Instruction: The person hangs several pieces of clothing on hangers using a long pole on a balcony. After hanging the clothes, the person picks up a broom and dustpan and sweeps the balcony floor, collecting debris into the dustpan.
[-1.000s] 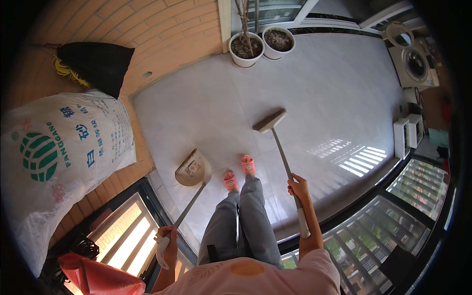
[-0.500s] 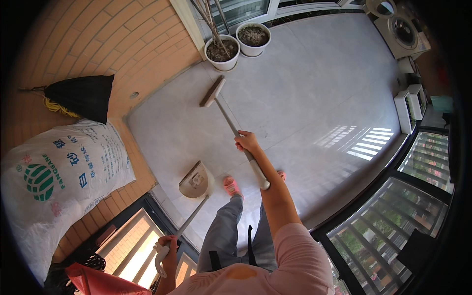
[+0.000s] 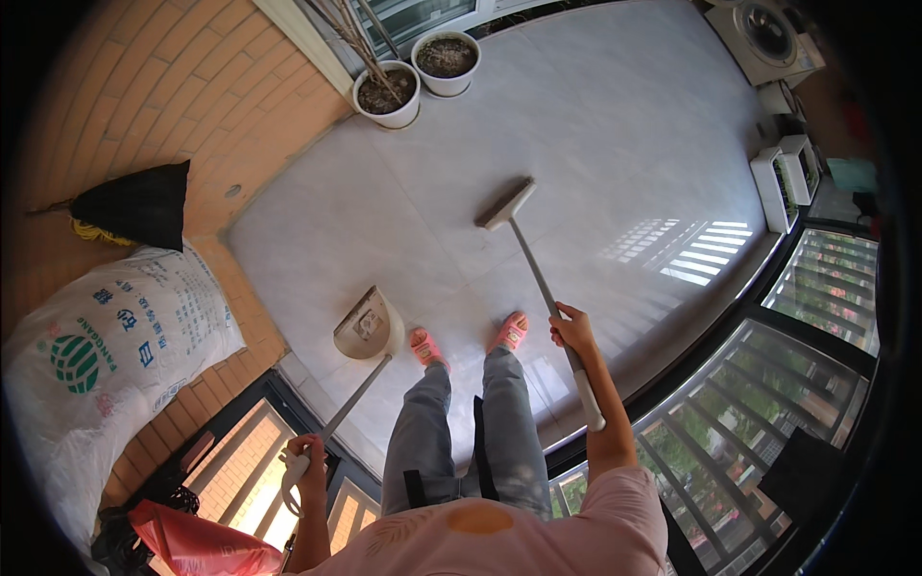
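My right hand (image 3: 573,328) is wrapped round the grey handle of a broom (image 3: 534,255). Its wide, pale head with dark bristles (image 3: 506,204) is out on the grey tiled floor, ahead and right of my feet. In my left hand (image 3: 309,457) is the upper end of a long-handled dustpan (image 3: 384,322), fingers closed about the grip. The cream pan rests on the floor left of my pink slippers, its mouth facing up and left. Inside it a pale patch shows, too small to make out.
Two white plant pots (image 3: 388,100) stand by the brick wall at the far left. A large white woven sack (image 3: 134,326) and a black cloth cover (image 3: 134,204) are on the left. At far right are a washing machine (image 3: 768,43) and white planters (image 3: 774,189); railed windows run along the right.
The broom has swung right, away from the plant pots, and my right arm moved outward with it. My right foot is now uncovered. The dustpan stays at about the same floor spot.
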`<state>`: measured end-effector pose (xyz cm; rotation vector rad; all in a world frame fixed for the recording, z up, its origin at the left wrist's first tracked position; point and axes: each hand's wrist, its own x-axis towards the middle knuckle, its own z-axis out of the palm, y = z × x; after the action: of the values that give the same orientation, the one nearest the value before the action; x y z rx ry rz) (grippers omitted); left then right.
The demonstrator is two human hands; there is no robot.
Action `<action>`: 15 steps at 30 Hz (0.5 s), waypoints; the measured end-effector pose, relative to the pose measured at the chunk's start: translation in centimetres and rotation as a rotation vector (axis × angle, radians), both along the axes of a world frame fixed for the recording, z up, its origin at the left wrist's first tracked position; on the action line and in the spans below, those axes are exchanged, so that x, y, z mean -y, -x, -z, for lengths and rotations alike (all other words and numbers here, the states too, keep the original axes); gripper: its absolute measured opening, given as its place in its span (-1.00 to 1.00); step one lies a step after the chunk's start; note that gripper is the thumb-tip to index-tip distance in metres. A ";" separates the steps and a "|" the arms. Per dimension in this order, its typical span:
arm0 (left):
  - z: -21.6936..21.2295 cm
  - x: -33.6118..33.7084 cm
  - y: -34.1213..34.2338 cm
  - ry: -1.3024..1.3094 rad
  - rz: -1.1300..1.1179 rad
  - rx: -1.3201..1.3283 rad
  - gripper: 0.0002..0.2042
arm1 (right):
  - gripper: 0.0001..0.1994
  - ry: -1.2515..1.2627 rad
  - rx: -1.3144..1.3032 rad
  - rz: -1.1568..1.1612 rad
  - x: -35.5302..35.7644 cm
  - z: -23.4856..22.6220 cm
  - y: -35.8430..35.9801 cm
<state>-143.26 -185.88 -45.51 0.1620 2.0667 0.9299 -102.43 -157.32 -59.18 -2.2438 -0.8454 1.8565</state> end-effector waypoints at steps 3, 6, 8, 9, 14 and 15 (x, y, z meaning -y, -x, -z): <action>-0.1 -0.2 -0.8 -0.042 0.026 -0.088 -0.87 | -0.52 -0.037 -0.050 -0.076 0.8 -3.5 0.8; -0.8 -1.7 -2.7 -0.083 -0.120 -0.076 -0.88 | -0.54 -0.103 -0.166 -0.087 1.9 -1.4 2.9; -0.1 -1.6 -3.0 -0.090 -0.172 -0.088 -0.87 | -0.49 -0.072 -0.240 -0.149 2.6 3.1 4.3; -0.1 -1.6 -3.4 -0.077 -0.206 -0.093 -0.87 | -0.50 -0.047 -0.177 -0.300 0.5 0.2 7.0; -1.2 -3.4 -5.2 -0.057 -0.178 -0.075 -0.87 | -0.53 0.076 -0.283 -0.175 0.2 6.8 7.3; -1.7 -3.4 -5.4 -0.061 -0.167 -0.078 -0.87 | -0.54 0.025 -0.204 -0.305 0.9 7.2 5.7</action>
<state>-137.83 -182.48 -43.82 0.0593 2.1503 1.1043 -108.15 -158.21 -66.40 -1.9812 -1.1857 2.1882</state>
